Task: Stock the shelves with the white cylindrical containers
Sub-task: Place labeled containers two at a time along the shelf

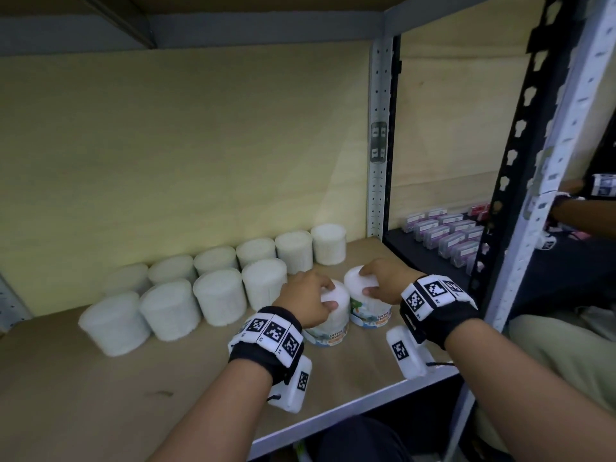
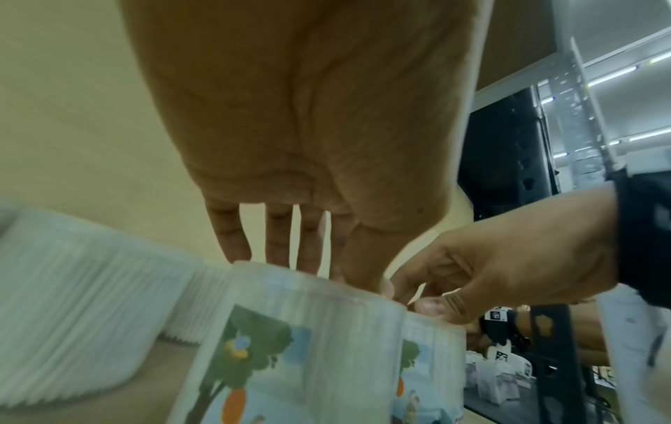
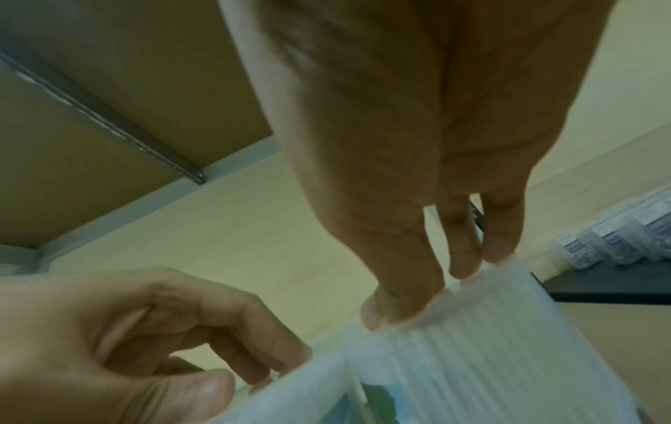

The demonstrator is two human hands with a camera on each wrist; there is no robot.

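Observation:
Two white cylindrical containers with picture labels stand side by side on the brown shelf board (image 1: 100, 395). My left hand (image 1: 325, 295) grips the top of the nearer container (image 1: 333, 325) from above, thumb towards me. My right hand (image 1: 368, 281) grips the lid of the other container (image 1: 370, 311) the same way. In the left wrist view my left hand (image 2: 301, 264) has its fingers over the rim of its container (image 2: 290, 344). In the right wrist view the thumb and fingers of my right hand (image 3: 435, 284) pinch the rim of its container (image 3: 472, 344).
Two rows of white containers fill the shelf's back: the back row (image 1: 256, 251) along the wall, the front row (image 1: 220, 301) left of my hands. A grey upright post (image 1: 380, 145) bounds the shelf. Small purple-labelled boxes (image 1: 446, 235) sit on a black shelf beyond, near another person's arm (image 1: 580, 208).

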